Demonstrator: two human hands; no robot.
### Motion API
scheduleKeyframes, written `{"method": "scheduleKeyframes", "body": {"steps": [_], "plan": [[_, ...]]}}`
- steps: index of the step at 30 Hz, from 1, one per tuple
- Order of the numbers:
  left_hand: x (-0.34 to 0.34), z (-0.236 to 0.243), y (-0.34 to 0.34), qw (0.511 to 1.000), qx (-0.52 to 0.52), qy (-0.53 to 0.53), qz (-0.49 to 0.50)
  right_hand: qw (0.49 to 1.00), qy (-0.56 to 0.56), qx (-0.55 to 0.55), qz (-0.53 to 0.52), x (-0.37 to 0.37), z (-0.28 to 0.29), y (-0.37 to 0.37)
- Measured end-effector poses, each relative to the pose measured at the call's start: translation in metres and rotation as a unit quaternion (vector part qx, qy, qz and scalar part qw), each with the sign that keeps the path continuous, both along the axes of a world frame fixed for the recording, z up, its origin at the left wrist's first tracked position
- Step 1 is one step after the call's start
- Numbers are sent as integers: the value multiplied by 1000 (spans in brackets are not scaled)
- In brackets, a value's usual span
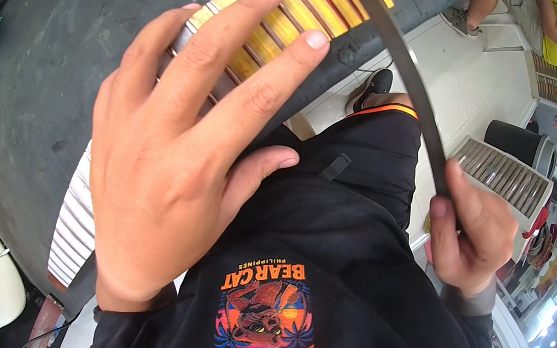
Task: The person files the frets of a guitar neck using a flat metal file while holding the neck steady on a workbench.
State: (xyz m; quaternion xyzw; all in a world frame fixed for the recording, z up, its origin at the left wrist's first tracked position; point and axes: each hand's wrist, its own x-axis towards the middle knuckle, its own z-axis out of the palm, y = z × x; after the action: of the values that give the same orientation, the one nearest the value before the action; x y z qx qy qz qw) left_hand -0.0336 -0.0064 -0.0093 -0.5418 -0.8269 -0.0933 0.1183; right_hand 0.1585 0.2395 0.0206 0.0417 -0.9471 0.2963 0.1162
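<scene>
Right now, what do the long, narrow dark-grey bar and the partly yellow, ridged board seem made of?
Long, narrow dark-grey bar: probably satin metal, with a bright edge. Partly yellow, ridged board: sheen and streaks suggest wood or tape; crosswise ridges glint like polished metal.

The emblem (pixel 260 315), a rounded multicoloured print on your black top (pixel 373 275), depicts a reddish-brown animal with yellow eyes amid orange, pink and blue; orange lettering (pixel 286 272) borders it on two opposite sides. To either side of the emblem, your dark sleeves (pixel 113 346) extend to the wrists. Beyond the emblem: your black shorts (pixel 375 145), bearing a small dark-grey tab (pixel 336 167) and a bright orange hem band (pixel 387 108); farthest from it, a dark shoe (pixel 377 87). Your fingers (pixel 266 93) are bare, with short nails.
</scene>
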Motion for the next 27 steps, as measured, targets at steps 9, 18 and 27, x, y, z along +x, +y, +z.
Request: {"method": "scheduleKeyframes", "body": {"steps": [9, 18, 27], "plan": [[11, 6, -14, 997, -57, -39, 36, 998, -37, -18, 40, 40, -6, -1], [2, -13, -9, 999, 20, 24, -9, 998, -37, -1, 40, 49, -11, 0], [2, -9, -4, 1000, 28, 5, -12, 995, -73, 63, 28, -13, 5, -21]]}}
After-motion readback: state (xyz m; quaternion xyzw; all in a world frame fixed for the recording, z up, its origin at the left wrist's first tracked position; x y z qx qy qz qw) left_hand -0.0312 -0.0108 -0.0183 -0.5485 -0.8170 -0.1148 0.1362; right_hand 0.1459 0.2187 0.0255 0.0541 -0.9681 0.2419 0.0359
